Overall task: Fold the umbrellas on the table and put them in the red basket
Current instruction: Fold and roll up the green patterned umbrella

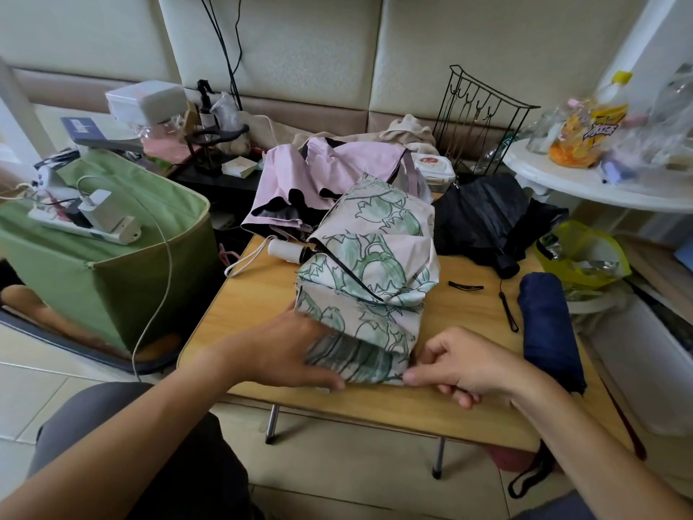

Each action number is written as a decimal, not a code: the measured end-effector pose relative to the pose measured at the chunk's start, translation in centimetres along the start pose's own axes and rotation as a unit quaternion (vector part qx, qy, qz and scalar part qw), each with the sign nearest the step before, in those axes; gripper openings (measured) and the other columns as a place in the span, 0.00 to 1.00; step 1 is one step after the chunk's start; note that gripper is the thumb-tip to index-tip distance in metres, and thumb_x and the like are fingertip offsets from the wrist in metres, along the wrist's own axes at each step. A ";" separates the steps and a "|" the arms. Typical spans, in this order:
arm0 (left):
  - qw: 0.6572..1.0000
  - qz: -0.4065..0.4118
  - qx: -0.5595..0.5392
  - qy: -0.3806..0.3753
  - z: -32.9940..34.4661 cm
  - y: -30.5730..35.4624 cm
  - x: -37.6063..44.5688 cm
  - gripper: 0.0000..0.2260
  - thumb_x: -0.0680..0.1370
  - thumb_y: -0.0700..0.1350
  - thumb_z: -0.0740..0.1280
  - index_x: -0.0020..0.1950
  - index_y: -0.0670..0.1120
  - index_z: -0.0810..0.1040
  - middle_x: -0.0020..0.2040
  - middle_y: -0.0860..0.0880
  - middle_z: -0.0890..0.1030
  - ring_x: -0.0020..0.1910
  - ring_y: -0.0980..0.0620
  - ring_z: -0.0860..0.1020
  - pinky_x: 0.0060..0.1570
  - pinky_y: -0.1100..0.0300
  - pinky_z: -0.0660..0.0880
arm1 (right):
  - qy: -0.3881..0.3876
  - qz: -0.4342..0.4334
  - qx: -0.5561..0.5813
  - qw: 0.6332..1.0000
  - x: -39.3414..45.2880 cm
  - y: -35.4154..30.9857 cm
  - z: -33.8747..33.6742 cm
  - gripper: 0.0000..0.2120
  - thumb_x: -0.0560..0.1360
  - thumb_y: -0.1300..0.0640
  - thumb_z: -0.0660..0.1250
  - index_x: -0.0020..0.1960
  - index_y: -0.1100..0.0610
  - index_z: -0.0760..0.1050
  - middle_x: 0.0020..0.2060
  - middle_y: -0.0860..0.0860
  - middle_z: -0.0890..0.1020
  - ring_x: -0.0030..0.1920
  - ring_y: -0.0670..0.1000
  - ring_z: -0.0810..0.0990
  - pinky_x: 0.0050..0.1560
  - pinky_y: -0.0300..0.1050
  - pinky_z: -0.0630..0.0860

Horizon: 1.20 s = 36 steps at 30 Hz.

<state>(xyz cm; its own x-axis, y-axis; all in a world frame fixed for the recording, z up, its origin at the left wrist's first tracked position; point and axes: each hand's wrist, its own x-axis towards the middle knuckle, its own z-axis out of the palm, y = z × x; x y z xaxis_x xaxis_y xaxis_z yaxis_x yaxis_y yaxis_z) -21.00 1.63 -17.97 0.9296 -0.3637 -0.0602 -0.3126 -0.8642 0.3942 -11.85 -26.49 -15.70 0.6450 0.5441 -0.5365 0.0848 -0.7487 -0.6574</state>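
1. The step now looks like folding the leaf-print umbrella (369,279). It lies in the middle of the wooden table (431,403), with its white handle (285,250) pointing to the left.
2. To do this well, I think each loose flap of cloth should be pulled flat and laid the same way round the stick. Then the roll stays thin and neat.
3. The cloth is soft and puffy, so it may spring back. One hand should hold the folds down while the other hand tucks the next flap.
4. The left hand (288,354) lies on the near left end of the umbrella. Its thumb is along the bottom edge and its fingers go up under the cloth, so it holds that end.
5. The right hand (455,364) is at the near right corner. Its thumb and first finger pinch the edge of the cloth, and the other fingers are curled in.
6. A pink umbrella (322,178) and a black umbrella (487,219) lie farther back, not folded yet. A dark blue umbrella (547,328) is already rolled up on the right.
7. I cannot see a red basket for sure.
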 end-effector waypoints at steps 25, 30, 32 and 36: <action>0.938 0.078 0.163 0.295 3.4 3.3 -1.7 0.04 0.81 0.43 0.66 0.52 0.47 0.81 0.49 0.49 0.80 0.45 0.47 0.79 0.43 0.52 0.76 | 0.346 -0.399 -0.329 0.783 -0.8 2.4 5.0 0.08 0.78 0.54 0.72 0.54 0.56 0.79 0.48 0.48 0.79 0.42 0.47 0.78 0.38 0.40 0.78; 0.940 0.050 0.150 0.304 3.6 3.4 -3.0 0.04 0.80 0.42 0.67 0.52 0.48 0.81 0.49 0.51 0.80 0.46 0.48 0.79 0.45 0.52 0.78 | 0.384 -0.403 -0.351 0.753 -0.9 3.2 5.1 0.01 0.79 0.61 0.71 0.48 0.58 0.79 0.45 0.50 0.79 0.43 0.48 0.79 0.39 0.44 0.80; 0.943 0.033 0.168 0.286 3.8 3.2 -3.3 0.05 0.78 0.39 0.69 0.51 0.48 0.81 0.47 0.51 0.80 0.46 0.48 0.78 0.46 0.52 0.78 | 0.377 -0.409 -0.352 0.753 -0.8 3.6 5.0 0.03 0.79 0.63 0.70 0.47 0.58 0.78 0.44 0.50 0.78 0.41 0.48 0.78 0.38 0.44 0.79; 0.947 0.031 0.186 0.261 3.9 3.0 -3.9 0.09 0.73 0.37 0.75 0.44 0.48 0.79 0.41 0.51 0.78 0.39 0.49 0.76 0.41 0.55 0.76 | 0.329 -0.414 -0.373 0.762 -0.9 3.8 5.1 0.06 0.77 0.62 0.74 0.47 0.57 0.77 0.43 0.49 0.77 0.40 0.48 0.76 0.36 0.42 0.79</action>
<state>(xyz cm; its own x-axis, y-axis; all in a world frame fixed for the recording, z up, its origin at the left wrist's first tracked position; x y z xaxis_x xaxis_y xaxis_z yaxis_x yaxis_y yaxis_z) -26.32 -0.89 -20.16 0.8463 -0.2808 0.4527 -0.3271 -0.9447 0.0256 -15.99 -27.87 -20.44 0.3561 0.8231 0.4424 0.9200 -0.3918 -0.0115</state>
